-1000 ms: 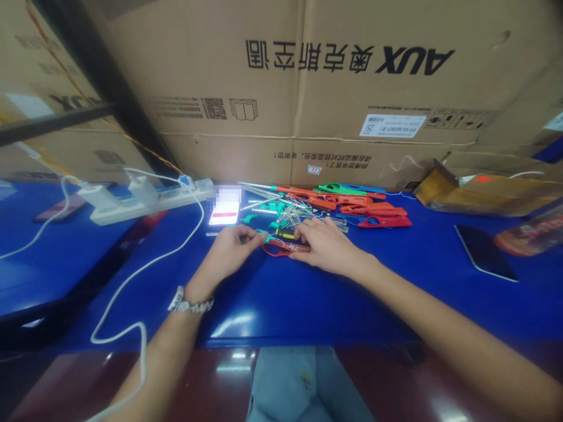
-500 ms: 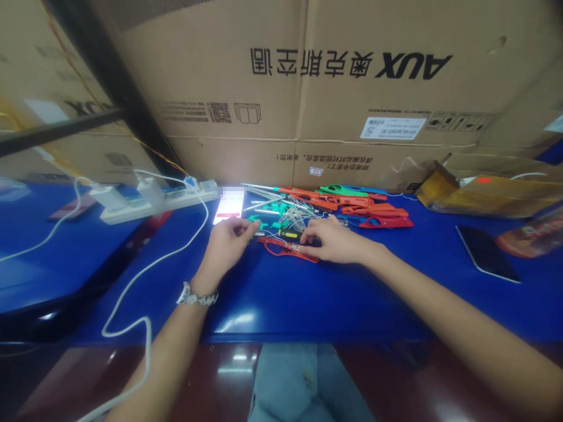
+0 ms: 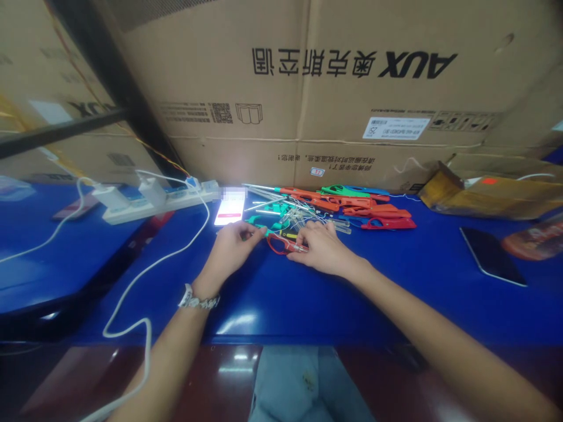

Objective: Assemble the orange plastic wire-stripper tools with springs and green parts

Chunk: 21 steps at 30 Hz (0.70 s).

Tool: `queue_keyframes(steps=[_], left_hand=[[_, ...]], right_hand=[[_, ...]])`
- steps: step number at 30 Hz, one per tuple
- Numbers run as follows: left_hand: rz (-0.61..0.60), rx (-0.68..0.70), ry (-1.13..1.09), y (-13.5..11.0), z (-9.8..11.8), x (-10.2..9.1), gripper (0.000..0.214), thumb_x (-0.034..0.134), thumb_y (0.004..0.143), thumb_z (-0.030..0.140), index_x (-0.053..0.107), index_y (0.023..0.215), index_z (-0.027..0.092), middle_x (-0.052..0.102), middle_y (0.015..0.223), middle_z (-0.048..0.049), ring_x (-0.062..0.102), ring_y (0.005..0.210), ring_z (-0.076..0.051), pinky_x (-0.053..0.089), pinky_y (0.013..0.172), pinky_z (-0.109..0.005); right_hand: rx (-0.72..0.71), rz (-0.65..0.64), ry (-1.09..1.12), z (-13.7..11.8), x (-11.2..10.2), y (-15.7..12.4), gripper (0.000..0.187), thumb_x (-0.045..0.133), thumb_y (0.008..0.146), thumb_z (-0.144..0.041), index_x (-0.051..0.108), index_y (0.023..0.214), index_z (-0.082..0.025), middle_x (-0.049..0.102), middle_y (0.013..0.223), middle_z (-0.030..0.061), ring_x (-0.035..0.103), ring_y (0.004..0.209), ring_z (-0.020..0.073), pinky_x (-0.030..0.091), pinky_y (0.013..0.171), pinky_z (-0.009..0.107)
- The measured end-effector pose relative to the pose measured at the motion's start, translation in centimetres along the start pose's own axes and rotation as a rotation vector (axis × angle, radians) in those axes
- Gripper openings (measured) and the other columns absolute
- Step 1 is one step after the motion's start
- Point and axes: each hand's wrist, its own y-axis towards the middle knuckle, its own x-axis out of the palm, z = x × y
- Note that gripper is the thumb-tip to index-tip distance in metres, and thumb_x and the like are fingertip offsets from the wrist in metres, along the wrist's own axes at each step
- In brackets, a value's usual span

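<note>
A red half casing of a long-necked lighter (image 3: 276, 244), with a looped trigger guard and a thin wire, lies between my hands at the front of the pile. My left hand (image 3: 235, 249) is closed in a pinch on a lighter tube (image 3: 265, 232), whose green collar shows at the fingertips; the rest is hidden. Bent fingers of my right hand (image 3: 323, 249) grip the casing's right end, beside small pale inner parts. Just behind it lies a black and yellow tool (image 3: 288, 234), partly covered.
Behind my hands are metal tubes, green pieces, clear parts (image 3: 341, 225) and red lighter casings (image 3: 389, 223). A lit phone (image 3: 231, 208) and a power strip (image 3: 158, 202) stand left. On the right are a dark phone (image 3: 492, 255), a bottle (image 3: 534, 239) and an open carton (image 3: 488, 196).
My left hand has shifted slightly right, bringing the green-collared tube to the casing's left end. My right hand has closed further around the casing, which sits slightly tilted now.
</note>
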Motion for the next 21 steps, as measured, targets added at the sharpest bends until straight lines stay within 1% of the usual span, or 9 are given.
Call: queue_keyframes(steps=[4, 6, 9, 11, 14, 17, 19, 21], left_hand=[[0.024, 0.001, -0.035, 0.0, -0.2, -0.1, 0.041, 0.063, 0.082, 0.056, 0.067, 0.073, 0.017, 0.06, 0.064, -0.0007, 0.048, 0.061, -0.015, 0.035, 0.058, -0.029], [0.028, 0.003, -0.056, 0.0, -0.1, -0.2, 0.04, 0.064, 0.082, 0.056, 0.068, 0.073, 0.017, 0.059, 0.064, -0.0005, 0.048, 0.061, -0.015, 0.034, 0.058, -0.028], [0.047, 0.008, -0.127, -0.1, 0.2, -0.3, 0.04, 0.066, 0.081, 0.055, 0.067, 0.072, 0.016, 0.057, 0.063, -0.0002, 0.047, 0.061, -0.015, 0.034, 0.058, -0.028], [0.083, 0.026, -0.205, -0.1, 0.5, -0.4, 0.039, 0.068, 0.08, 0.054, 0.066, 0.07, 0.016, 0.055, 0.063, 0.0004, 0.046, 0.061, -0.014, 0.034, 0.058, -0.027], [0.156, 0.09, -0.291, -0.3, 1.0, -0.4, 0.034, 0.07, 0.08, 0.048, 0.064, 0.069, 0.016, 0.051, 0.062, 0.0022, 0.043, 0.06, -0.012, 0.034, 0.058, -0.027], [0.178, 0.142, -0.313, -0.4, 1.4, 0.0, 0.03, 0.068, 0.084, 0.043, 0.065, 0.071, 0.017, 0.051, 0.064, 0.0025, 0.043, 0.06, -0.012, 0.034, 0.058, -0.027], [0.16, 0.169, -0.299, -0.3, 1.8, 0.5, 0.028, 0.067, 0.086, 0.042, 0.066, 0.073, 0.017, 0.052, 0.066, 0.0022, 0.044, 0.061, -0.012, 0.034, 0.059, -0.027], [0.138, 0.206, -0.253, 0.3, 2.3, 1.0, 0.027, 0.067, 0.087, 0.041, 0.066, 0.074, 0.017, 0.053, 0.066, 0.0019, 0.045, 0.063, -0.013, 0.034, 0.06, -0.027]], right_hand=[[-0.023, -0.016, -0.01, -0.1, -0.4, -0.1, 0.029, 0.073, 0.083, -0.045, 0.06, 0.076, -0.02, 0.061, 0.089, 0.006, 0.052, 0.094, 0.0283, 0.03, 0.085, 0.041], [-0.031, -0.022, 0.01, -0.2, -0.7, -0.2, 0.028, 0.072, 0.085, -0.044, 0.06, 0.076, -0.021, 0.062, 0.083, 0.0044, 0.053, 0.092, 0.0275, 0.03, 0.084, 0.04], [-0.032, -0.025, 0.084, -0.2, -1.5, -0.2, 0.027, 0.068, 0.089, -0.041, 0.057, 0.076, -0.02, 0.061, 0.07, 0.0001, 0.056, 0.08, 0.0222, 0.032, 0.083, 0.038], [-0.028, -0.055, 0.239, 0.0, -2.0, 0.0, 0.024, 0.066, 0.091, -0.037, 0.056, 0.078, -0.02, 0.062, 0.064, -0.0022, 0.057, 0.07, 0.0179, 0.035, 0.08, 0.035], [-0.006, -0.103, 0.568, 0.6, -2.6, 0.7, 0.022, 0.061, 0.093, -0.038, 0.056, 0.083, -0.019, 0.062, 0.058, -0.0033, 0.057, 0.059, 0.0144, 0.038, 0.066, 0.028], [0.031, -0.065, 0.772, 1.3, -2.5, 1.4, 0.031, 0.062, 0.09, -0.048, 0.058, 0.084, -0.018, 0.06, 0.054, -0.0038, 0.05, 0.049, 0.0113, 0.035, 0.054, 0.025], [0.059, -0.034, 0.883, 1.6, -2.1, 1.8, 0.038, 0.064, 0.086, -0.055, 0.059, 0.085, -0.017, 0.058, 0.054, -0.0045, 0.045, 0.045, 0.0091, 0.033, 0.049, 0.023], [0.085, -0.006, 1.003, 1.8, -1.6, 2.0, 0.043, 0.066, 0.082, -0.059, 0.058, 0.086, -0.017, 0.058, 0.055, -0.005, 0.044, 0.044, 0.0076, 0.032, 0.045, 0.022]])
